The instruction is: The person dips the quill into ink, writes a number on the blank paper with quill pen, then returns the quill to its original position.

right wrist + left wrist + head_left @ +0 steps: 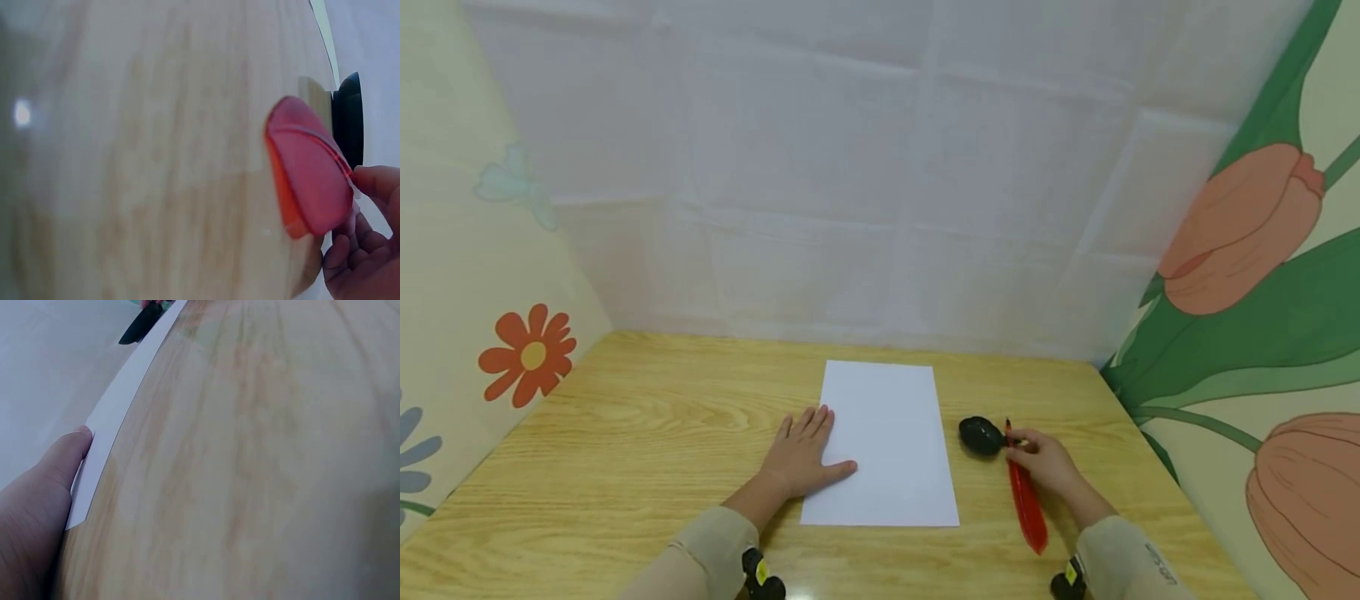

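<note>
The left hand [805, 458] hides part of the left edge of the white paper [891, 450]. The right hand [1047, 460] covers part of the red feather [1027, 510] and the narrow end of a black object [981, 436]; whether it touches that end, I can't tell. Lettering [1161, 564] on the right sleeve [1112, 557], cut off at the bottom, is too small to read.

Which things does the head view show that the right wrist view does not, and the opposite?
Head only: the left hand, the full width of the white sheet, and the painted orange flower.
Right wrist only: the curled lower fingers of the right hand, and the orange edge of the red feather-like object.
Both: the right hand pinching that object, the black rounded object and the wooden table.
</note>
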Action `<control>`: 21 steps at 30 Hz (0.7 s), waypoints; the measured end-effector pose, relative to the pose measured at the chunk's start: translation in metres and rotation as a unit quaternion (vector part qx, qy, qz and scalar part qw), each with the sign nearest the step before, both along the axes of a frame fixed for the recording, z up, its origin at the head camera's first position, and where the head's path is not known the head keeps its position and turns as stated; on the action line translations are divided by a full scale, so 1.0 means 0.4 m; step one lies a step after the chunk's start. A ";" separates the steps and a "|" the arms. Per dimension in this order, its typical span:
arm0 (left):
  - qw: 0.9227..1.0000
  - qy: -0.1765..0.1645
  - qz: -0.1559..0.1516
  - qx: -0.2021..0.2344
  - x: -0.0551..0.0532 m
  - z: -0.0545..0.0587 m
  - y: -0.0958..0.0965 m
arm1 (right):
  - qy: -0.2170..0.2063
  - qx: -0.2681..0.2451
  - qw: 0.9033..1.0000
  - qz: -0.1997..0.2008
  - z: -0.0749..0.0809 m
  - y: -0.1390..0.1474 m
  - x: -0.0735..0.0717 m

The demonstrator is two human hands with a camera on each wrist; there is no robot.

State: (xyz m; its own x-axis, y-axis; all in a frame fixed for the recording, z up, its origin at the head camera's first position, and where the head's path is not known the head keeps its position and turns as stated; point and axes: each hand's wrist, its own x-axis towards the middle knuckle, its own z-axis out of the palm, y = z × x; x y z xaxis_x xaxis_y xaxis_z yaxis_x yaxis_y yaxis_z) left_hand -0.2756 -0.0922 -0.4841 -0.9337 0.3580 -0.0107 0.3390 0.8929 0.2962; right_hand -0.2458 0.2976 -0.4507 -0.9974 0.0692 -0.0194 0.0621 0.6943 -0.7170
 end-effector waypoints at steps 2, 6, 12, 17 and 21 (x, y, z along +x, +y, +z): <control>1.000 0.000 -0.001 0.001 0.001 0.000 0.000 | 0.000 -0.003 1.000 -0.001 -0.001 0.000 0.000; 1.000 0.003 -0.002 0.000 0.000 -0.003 0.000 | 0.003 -0.007 1.000 -0.002 -0.004 0.002 0.000; 1.000 0.004 -0.002 0.002 0.005 0.002 -0.001 | 0.008 -0.019 1.000 -0.006 0.004 0.002 0.002; 1.000 0.004 -0.003 0.004 0.006 0.005 -0.001 | 0.016 -0.017 1.000 -0.008 0.016 0.000 0.005; 1.000 0.005 -0.003 0.002 0.005 0.005 -0.001 | 0.020 -0.013 1.000 -0.001 0.022 -0.002 0.006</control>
State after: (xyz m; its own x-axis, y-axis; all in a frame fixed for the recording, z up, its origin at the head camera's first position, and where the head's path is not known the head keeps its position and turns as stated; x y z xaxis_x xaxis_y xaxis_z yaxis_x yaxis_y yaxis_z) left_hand -0.2735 -0.0928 -0.4823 -0.9313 0.3644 -0.0003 0.3478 0.8892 0.2972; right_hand -0.2433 0.2968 -0.4417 -0.9973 0.0707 0.0185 0.0343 0.6757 -0.7364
